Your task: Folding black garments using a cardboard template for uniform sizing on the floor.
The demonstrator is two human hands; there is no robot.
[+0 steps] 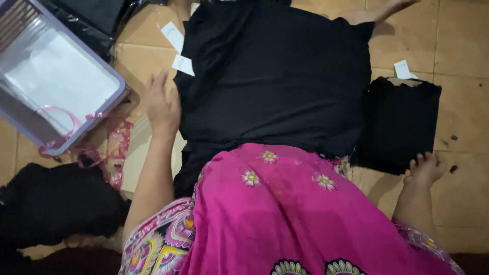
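A large black garment point(275, 76) lies spread flat on the tan tiled floor point(463, 51) in front of my pink flowered skirt point(275, 214). My left hand point(163, 106) rests flat at the garment's left edge, fingers apart, holding nothing. My right arm reaches along the garment's far right corner, and my right hand point(400, 5) is cut off by the top of the view, so its grip is hidden. My bare foot point(425, 169) sits at the right, just below a small folded black cloth point(397, 125).
A clear plastic box with a purple rim point(114, 76) stands at the left, with pink ribbon point(109, 147) beside it. White paper tags point(182, 65) lie near the garment. A heap of black cloth point(56, 203) fills the lower left.
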